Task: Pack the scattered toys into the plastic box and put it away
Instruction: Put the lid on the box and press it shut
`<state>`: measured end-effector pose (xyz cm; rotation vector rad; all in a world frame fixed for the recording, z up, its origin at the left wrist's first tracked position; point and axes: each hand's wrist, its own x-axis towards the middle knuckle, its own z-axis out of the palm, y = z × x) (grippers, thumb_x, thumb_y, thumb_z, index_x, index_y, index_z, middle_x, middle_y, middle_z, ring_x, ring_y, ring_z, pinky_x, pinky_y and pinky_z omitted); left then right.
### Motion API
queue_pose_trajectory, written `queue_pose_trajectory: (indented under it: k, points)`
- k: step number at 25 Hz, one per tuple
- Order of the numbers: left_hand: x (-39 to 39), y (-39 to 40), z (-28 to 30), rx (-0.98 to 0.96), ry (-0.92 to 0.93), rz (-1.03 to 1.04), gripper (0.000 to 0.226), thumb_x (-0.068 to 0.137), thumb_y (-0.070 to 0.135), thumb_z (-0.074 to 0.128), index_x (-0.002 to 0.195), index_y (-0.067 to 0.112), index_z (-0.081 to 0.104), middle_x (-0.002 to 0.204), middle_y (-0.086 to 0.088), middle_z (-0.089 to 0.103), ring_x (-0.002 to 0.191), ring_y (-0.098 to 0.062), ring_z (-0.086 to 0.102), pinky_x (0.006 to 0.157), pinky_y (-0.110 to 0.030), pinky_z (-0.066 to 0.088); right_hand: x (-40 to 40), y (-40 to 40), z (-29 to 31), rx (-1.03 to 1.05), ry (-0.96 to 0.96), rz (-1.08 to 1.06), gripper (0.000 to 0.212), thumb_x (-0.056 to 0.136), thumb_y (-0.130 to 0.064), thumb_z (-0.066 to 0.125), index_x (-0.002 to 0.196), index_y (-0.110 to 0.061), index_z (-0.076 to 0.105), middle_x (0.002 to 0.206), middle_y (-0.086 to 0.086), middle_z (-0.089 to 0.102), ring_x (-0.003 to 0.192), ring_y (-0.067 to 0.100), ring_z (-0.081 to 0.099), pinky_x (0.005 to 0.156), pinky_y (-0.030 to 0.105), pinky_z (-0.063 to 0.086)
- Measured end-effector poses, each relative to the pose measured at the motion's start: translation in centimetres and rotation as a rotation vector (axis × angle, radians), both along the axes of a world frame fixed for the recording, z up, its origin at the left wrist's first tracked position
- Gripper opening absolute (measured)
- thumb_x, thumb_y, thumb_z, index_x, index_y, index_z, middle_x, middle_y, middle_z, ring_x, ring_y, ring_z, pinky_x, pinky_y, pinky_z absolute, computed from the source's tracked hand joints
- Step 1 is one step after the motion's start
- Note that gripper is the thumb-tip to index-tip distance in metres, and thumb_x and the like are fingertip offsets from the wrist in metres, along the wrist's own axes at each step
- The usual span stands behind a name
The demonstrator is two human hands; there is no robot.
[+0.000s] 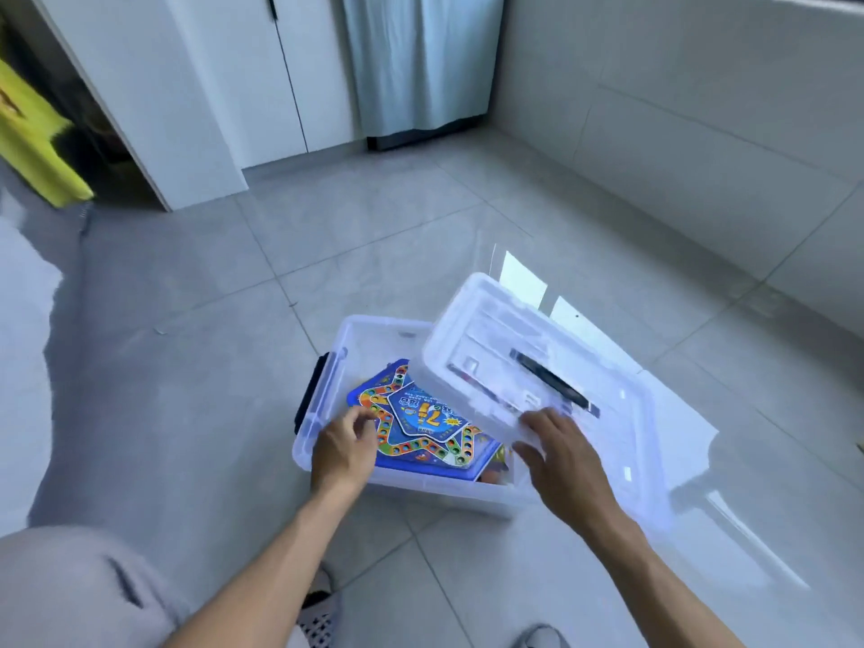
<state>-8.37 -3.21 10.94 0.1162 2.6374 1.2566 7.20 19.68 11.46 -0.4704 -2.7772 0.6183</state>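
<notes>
The box (322, 441) stands on the tiled floor (187, 367), just in front of the person, and it is open on its left half. Inside lies a blue game board (421, 432) with a coloured track, flat on the bottom; a small orange toy (495, 470) shows at the near right corner, too hidden to name. No other toys are seen on the floor, so I judge the packing is done and the closing is the step in hand.

The lid (537, 367) is tilted and turned, not square with the box. It covers the right part and its far side is raised. It is held this way, I think, because it must be brought over the opening and then turned to match the rim. Its black handle (551, 381) faces up. A black latch (311, 390) on the left wall of the box hangs open, which leaves the rim free for the lid.

The right hand (561, 465) reaches forward with the arm nearly straight; its fingers lie on top of the lid at the near edge and the thumb seems to go under, so it grips the lid. The left hand (346, 449) is over the near left rim of the box, fingers loosely curled, and it holds nothing that I can see. Probably it waits to steady the box or to take the other side of the lid.
</notes>
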Motion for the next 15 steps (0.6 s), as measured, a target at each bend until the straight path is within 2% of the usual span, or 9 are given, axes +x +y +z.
queue_pose_trajectory:
  k: [2,4,9,12,15]
  points:
    - [-1.1,-1.8,0.7,-0.005,0.014,0.14,0.018,0.088,0.013,0.054,0.098,0.014,0.069,0.098,-0.007,0.073,0.091,-0.028,0.065,0.077,-0.031,0.047,-1.7,-3.5,-1.2,0.097,-0.08,0.143,0.024,0.082,-0.018,0.071,0.104,-0.016,0.061,0.099,0.001,0.062,0.084,0.029,0.057,0.066,0.04,0.048]
    - [-1.7,-3.7,0.6,-0.049,0.006,0.179,0.023,0.086,0.012,0.055,0.106,0.011,0.066,0.107,-0.011,0.07,0.097,-0.03,0.064,0.082,-0.033,0.047,-3.0,-6.3,-2.4,0.21,-0.14,0.247,0.029,0.076,-0.022,0.075,0.101,-0.019,0.059,0.095,-0.001,0.062,0.081,0.029,0.059,0.062,0.039,0.048]
    - [-1.8,-6.3,-1.6,-0.165,-0.067,0.057,0.038,0.089,0.017,0.054,0.127,0.013,0.057,0.127,-0.013,0.059,0.115,-0.032,0.055,0.098,-0.038,0.044,-5.3,-9.0,-3.4,0.218,-0.192,0.332,0.027,0.077,-0.022,0.074,0.097,-0.019,0.056,0.094,-0.001,0.06,0.082,0.029,0.058,0.066,0.039,0.045]
    - [-2.2,-6.7,-2.2,-0.185,-0.086,0.018,0.043,0.09,0.021,0.053,0.132,0.015,0.053,0.13,-0.01,0.059,0.117,-0.03,0.054,0.099,-0.039,0.044,-5.8,-9.7,-3.7,0.227,-0.216,0.363,0.025,0.083,-0.021,0.069,0.104,-0.018,0.055,0.103,0.001,0.06,0.089,0.03,0.057,0.076,0.042,0.046]
    - [-2.6,-6.6,-2.5,-0.195,-0.072,0.053,0.044,0.092,0.024,0.054,0.134,0.013,0.05,0.134,-0.01,0.056,0.121,-0.031,0.051,0.1,-0.039,0.043,-6.2,-9.9,-3.9,0.238,-0.207,0.402,0.024,0.085,-0.022,0.067,0.105,-0.02,0.054,0.104,-0.001,0.059,0.09,0.028,0.056,0.075,0.038,0.043]
